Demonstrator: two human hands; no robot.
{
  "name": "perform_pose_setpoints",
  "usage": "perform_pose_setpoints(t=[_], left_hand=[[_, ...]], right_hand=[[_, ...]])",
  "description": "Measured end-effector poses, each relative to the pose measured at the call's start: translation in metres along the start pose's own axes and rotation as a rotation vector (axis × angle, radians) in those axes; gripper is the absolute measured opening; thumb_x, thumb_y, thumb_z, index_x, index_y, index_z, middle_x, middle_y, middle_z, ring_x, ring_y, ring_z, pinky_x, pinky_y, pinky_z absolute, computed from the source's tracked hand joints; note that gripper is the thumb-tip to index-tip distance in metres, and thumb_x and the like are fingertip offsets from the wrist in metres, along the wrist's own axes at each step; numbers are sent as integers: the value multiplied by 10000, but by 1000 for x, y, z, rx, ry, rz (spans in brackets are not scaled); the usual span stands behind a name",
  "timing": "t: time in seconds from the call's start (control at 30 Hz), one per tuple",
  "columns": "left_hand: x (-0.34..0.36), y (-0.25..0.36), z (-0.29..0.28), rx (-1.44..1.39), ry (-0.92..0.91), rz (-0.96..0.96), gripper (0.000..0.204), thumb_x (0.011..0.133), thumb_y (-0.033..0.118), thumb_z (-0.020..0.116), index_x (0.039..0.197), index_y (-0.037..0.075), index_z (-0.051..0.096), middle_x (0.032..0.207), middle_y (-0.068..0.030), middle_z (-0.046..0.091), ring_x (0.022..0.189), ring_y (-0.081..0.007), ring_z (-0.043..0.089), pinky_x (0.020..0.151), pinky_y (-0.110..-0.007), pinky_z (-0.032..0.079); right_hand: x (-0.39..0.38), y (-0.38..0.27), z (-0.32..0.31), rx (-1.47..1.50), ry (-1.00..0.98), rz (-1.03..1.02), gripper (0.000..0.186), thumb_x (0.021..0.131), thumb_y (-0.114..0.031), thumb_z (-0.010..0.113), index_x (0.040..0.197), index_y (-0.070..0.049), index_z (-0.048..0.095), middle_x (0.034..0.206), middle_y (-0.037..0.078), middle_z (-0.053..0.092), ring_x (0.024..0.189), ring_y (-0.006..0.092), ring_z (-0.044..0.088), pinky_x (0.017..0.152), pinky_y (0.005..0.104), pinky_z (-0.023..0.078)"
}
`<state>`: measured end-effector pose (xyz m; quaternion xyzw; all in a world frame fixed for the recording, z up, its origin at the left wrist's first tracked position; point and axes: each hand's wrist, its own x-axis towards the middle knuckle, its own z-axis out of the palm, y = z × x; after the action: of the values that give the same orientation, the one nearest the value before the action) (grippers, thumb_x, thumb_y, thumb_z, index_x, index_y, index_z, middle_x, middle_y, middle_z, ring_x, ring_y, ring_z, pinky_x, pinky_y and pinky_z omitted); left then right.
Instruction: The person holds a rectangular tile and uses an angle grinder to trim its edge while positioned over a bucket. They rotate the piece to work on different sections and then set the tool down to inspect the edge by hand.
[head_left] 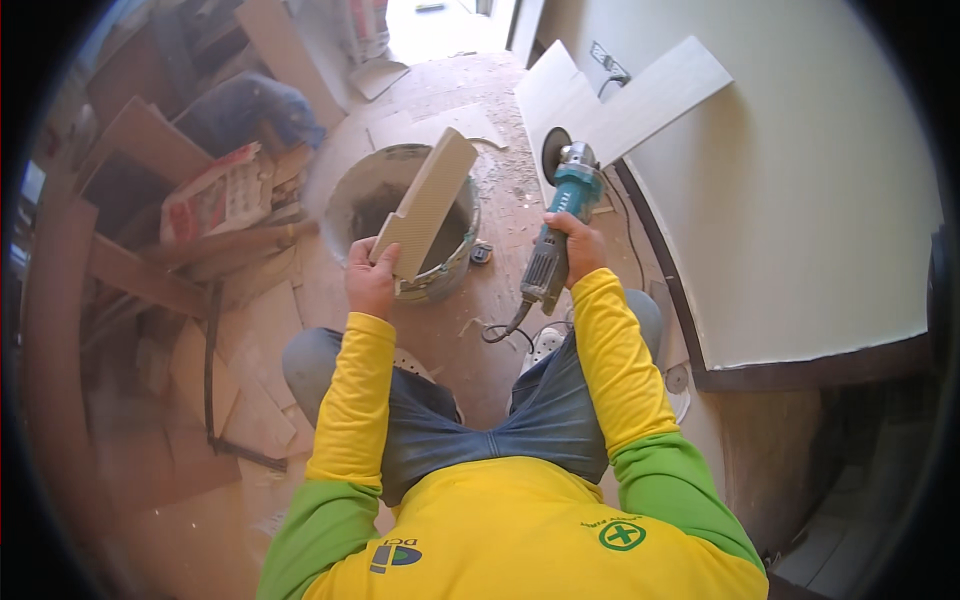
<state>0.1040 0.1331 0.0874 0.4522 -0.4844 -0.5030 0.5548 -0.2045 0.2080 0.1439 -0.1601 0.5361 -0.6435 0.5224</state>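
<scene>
My left hand is closed on the lower end of a notched beige tile, its ribbed face showing. The tile is tilted over the mouth of a large grey bucket. In my right hand is a teal and dark grey angle grinder, gripped round its body with the disc at the far end. Whether the disc spins cannot be made out. The grinder's disc is apart from the held tile, in front of pale cut tiles leaning on the wall.
A tape measure lies beside the bucket. The grinder's cord loops near my right foot. At left are wooden boards, a red and white sack and a dark metal angle bar. Dust and chips cover the floor toward the bright doorway.
</scene>
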Motion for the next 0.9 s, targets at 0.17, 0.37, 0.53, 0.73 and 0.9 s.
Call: perform_pose_setpoints(t=[0.17,0.37,0.53,0.73,0.9], left_hand=[[-26,-5,10,308,92,133,229,922,198,742,1053,42,637,910,-67,714,774,-150,662,724,-296,533],[-32,11,23,514,101,107,219,922,189,741,1065,53,647,924,-35,712,814,-112,636,758,-269,517],[-31,9,24,289,68,66,255,900,211,757,1068,47,659,907,-69,726,792,-158,669,768,-303,538],[-23,-2,19,184,14,-43,305,878,169,766,1127,46,639,999,-82,722,875,-148,665,827,-293,527],[-24,7,23,432,30,-58,320,865,117,728,1163,68,624,1062,-138,721,974,-271,695,888,-365,528]], right_hand=[[-3,8,10,-22,20,-6,411,759,-139,758,1098,14,584,853,129,662,626,210,649,581,337,536],[0,19,14,-308,27,-233,550,687,-128,784,1171,14,567,959,128,662,778,239,657,718,360,552],[1,27,15,-421,3,-264,547,665,-156,786,1153,7,601,968,134,674,817,249,664,761,360,548],[0,17,18,-721,6,-300,583,643,-225,781,1146,25,624,986,157,704,887,282,687,827,362,541],[-11,10,27,-918,-39,-372,613,646,-248,775,1174,18,617,1019,177,703,940,308,687,880,374,533]])
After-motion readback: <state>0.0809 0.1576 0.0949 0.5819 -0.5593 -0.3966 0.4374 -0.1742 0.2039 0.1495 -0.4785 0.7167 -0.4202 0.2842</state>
